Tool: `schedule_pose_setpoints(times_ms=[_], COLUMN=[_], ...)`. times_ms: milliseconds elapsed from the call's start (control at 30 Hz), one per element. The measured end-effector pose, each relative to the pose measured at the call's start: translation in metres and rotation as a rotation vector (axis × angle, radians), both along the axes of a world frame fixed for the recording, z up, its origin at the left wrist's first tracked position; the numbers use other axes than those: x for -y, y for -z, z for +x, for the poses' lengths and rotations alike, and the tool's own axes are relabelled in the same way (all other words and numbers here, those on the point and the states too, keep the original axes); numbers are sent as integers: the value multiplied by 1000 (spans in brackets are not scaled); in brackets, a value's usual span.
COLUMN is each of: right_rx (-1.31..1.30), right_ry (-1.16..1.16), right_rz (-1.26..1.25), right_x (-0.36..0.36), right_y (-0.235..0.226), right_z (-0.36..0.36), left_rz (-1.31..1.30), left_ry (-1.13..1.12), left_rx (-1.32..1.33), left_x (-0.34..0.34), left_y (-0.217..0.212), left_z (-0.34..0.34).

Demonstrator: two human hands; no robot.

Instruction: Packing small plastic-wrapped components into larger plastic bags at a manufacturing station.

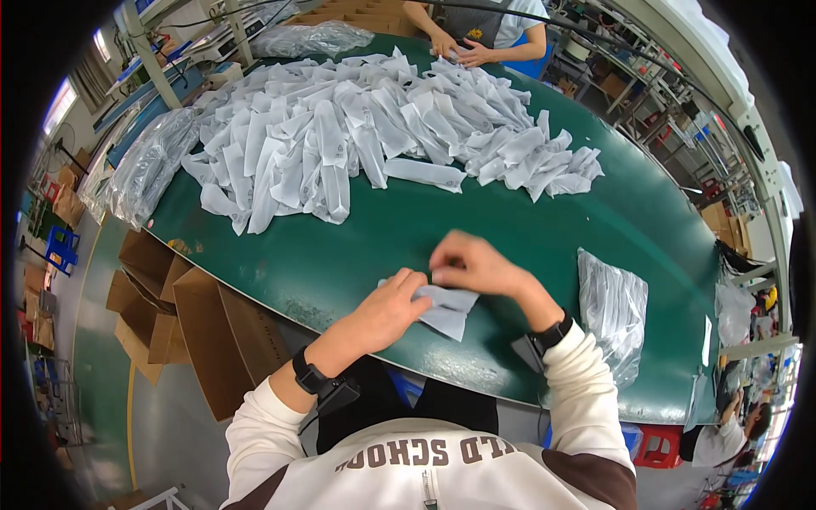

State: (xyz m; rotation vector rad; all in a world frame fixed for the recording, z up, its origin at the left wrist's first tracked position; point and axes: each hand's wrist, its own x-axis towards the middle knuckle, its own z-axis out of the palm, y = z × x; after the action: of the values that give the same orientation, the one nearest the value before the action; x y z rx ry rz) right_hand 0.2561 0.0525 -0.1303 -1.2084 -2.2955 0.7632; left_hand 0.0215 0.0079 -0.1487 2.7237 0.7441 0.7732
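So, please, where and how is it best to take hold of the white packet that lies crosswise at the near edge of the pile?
Probably pinch the white packet mid-length on its near long edge, coming from the person's side: that edge faces the green table, while the pile crowds its far side.

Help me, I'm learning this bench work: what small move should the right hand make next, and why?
Probably bring the right hand to the uncovered near end of the pale sleeve, to steady it: the left hand covers only the sleeve's left part, and that end lies exposed on the green table. Contact by the right hand is unclear.
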Motion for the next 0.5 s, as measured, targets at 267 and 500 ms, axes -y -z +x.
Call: schedule_pose_setpoints(times_ms=[267,500], right_rx=[392,180], right_ry=[295,-182], right_rz=[586,171], right_x=[-132,-47], right_y=[28,2], right_z=[4,-30], left_rz=[-249,69], left_ry=[44,-110], left_rx=[-25,-58], left_x=[-29,-54], left_y=[-17,-32], left_z=[-4,-29])
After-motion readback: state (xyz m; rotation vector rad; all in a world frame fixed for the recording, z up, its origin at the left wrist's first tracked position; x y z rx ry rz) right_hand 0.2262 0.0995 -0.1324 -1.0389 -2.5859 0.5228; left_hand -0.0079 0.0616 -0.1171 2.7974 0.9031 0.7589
